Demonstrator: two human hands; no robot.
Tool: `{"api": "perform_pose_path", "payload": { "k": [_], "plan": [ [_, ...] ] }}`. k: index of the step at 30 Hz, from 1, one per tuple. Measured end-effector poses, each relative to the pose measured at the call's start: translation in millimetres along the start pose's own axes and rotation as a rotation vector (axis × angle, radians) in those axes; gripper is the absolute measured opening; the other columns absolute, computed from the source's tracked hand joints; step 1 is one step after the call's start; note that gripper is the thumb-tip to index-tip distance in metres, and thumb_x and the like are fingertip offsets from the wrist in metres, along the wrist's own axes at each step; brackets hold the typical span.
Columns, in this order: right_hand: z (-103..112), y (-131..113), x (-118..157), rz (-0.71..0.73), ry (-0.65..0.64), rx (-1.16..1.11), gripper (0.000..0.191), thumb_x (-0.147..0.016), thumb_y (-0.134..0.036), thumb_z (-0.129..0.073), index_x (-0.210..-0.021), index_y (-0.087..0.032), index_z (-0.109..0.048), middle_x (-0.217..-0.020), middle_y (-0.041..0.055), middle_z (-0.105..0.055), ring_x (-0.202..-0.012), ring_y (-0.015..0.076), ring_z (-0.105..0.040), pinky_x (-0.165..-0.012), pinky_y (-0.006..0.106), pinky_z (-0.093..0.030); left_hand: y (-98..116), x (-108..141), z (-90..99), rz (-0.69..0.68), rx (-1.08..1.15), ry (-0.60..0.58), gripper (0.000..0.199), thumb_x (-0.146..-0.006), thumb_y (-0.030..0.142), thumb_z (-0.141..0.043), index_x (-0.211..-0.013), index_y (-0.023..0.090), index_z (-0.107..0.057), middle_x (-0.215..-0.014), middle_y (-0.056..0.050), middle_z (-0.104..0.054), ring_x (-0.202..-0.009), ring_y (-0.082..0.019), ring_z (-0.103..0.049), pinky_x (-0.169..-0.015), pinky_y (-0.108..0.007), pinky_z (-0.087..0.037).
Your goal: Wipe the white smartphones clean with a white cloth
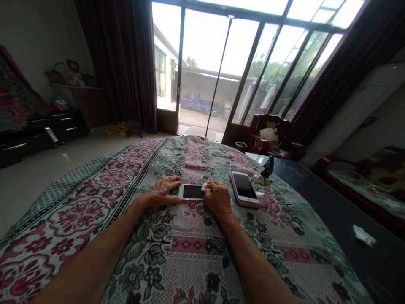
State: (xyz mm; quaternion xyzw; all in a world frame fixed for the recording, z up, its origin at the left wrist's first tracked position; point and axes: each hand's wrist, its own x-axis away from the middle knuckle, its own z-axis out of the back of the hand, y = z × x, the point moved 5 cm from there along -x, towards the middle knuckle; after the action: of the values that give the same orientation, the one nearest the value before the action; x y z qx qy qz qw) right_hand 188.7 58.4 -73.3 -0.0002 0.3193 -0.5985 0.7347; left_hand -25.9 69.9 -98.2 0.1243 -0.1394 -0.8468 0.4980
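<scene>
black-topped bottle (265,175): contents indistinct | left hand (165,191): holding white smartphone (191,192) between thumb and fingers | right hand (218,196): curled around white wad (204,185), on smartphone

Daylight pours through tall glass doors (218,55) in dark frames, leaving the room dim around them. A dark purple curtain (123,63) hangs on the left, another dark one on the right. Beyond the glass are a yard (198,118), a blue vehicle (198,101) and green trees (192,62). Pale, glossy floor (76,154) catches the light at left, where a black cabinet (69,123) stands before a grey wall (50,29). A low stool (133,128) sits near the curtain's foot. A dark wooden chair (257,120) stands by the doors; a sofa (329,162) lines the right side, beyond a black tabletop (297,175).
</scene>
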Motion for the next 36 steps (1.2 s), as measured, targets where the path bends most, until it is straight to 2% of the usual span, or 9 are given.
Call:
{"api": "perform_pose_path", "payload": {
  "k": [4, 8, 10, 16, 21, 26, 31, 36],
  "plan": [
    [-3, 0, 0, 0.018, -0.005, -0.033, 0.024, -0.077, -0.008, -0.050, -0.079, -0.021, -0.071, -0.093, 0.0028, -0.072, -0.093, 0.0169, -0.061, -0.089, 0.027, -0.040, 0, 0, 0.0, 0.005, -0.001, 0.007, 0.065, -0.080, 0.059, -0.059, -0.135, 0.026, -0.049, -0.152, -0.007, -0.035, -0.139, -0.032, -0.029, -0.113, -0.044, -0.021],
    [-6, 1, 0, 0.032, -0.008, -0.055, 0.023, -0.079, -0.009, -0.052, -0.080, -0.021, -0.070, -0.093, 0.0025, -0.071, -0.092, 0.0172, -0.060, -0.090, 0.026, -0.040, 1, 0, -0.1, 0.029, 0.021, 0.038, 0.076, -0.076, 0.062, -0.062, -0.141, 0.028, -0.042, -0.152, -0.006, -0.035, -0.138, -0.033, -0.029, -0.113, -0.046, -0.021],
    [-6, 1, 0, 0.034, -0.008, -0.061, 0.022, -0.080, -0.009, -0.053, -0.081, -0.021, -0.071, -0.094, 0.0029, -0.070, -0.093, 0.0176, -0.059, -0.091, 0.027, -0.040, 2, 0, -0.7, 0.037, 0.012, 0.039, 0.076, -0.075, 0.065, -0.061, -0.140, 0.030, -0.043, -0.152, -0.005, -0.036, -0.138, -0.033, -0.029, -0.113, -0.046, -0.021],
    [-3, -6, 2, 0.124, 0.022, -0.095, 0.025, -0.083, -0.010, -0.052, -0.086, -0.022, -0.073, -0.105, 0.0031, -0.068, -0.104, 0.0200, -0.054, -0.097, 0.030, -0.038, 5, -1, 0.2, 0.054, -0.017, 0.026, 0.072, -0.077, 0.067, -0.057, -0.137, 0.027, -0.048, -0.152, -0.007, -0.035, -0.138, -0.032, -0.029, -0.113, -0.044, -0.020],
    [-5, -11, 2, 0.208, -0.043, -0.136, 0.030, -0.085, -0.008, -0.049, -0.090, -0.023, -0.074, -0.103, 0.0022, -0.070, -0.103, 0.0189, -0.055, -0.098, 0.031, -0.039, 5, -2, 2.8, 0.051, -0.014, 0.024, 0.069, -0.078, 0.068, -0.056, -0.135, 0.031, -0.049, -0.150, -0.005, -0.037, -0.136, -0.032, -0.032, -0.112, -0.046, -0.021],
    [-7, -16, 2, 0.229, -0.086, -0.122, 0.031, -0.083, -0.006, -0.049, -0.092, -0.021, -0.074, -0.106, 0.0027, -0.071, -0.103, 0.0183, -0.058, -0.100, 0.031, -0.039, 4, -3, 2.1, 0.023, -0.029, 0.032, 0.069, -0.078, 0.068, -0.056, -0.135, 0.029, -0.049, -0.149, -0.006, -0.038, -0.135, -0.033, -0.033, -0.111, -0.046, -0.022],
    [0, -22, 15, 0.282, -0.126, -0.096, 0.038, -0.077, -0.002, -0.048, -0.102, -0.019, -0.072, -0.116, 0.0045, -0.068, -0.110, 0.0194, -0.057, -0.105, 0.034, -0.037, 5, -2, 3.1, 0.026, -0.051, 0.026, 0.068, -0.079, 0.066, -0.056, -0.135, 0.027, -0.050, -0.150, -0.007, -0.038, -0.134, -0.032, -0.034, -0.110, -0.045, -0.025],
    [13, -13, 34, 0.349, -0.148, -0.112, 0.042, -0.074, -0.003, -0.048, -0.107, -0.018, -0.069, -0.121, 0.0050, -0.065, -0.116, 0.0209, -0.052, -0.108, 0.038, -0.036, 7, -2, 3.8, 0.041, -0.045, 0.013, 0.071, -0.079, 0.067, -0.055, -0.137, 0.027, -0.048, -0.151, -0.007, -0.036, -0.135, -0.033, -0.033, -0.111, -0.045, -0.023]
  ]
}}
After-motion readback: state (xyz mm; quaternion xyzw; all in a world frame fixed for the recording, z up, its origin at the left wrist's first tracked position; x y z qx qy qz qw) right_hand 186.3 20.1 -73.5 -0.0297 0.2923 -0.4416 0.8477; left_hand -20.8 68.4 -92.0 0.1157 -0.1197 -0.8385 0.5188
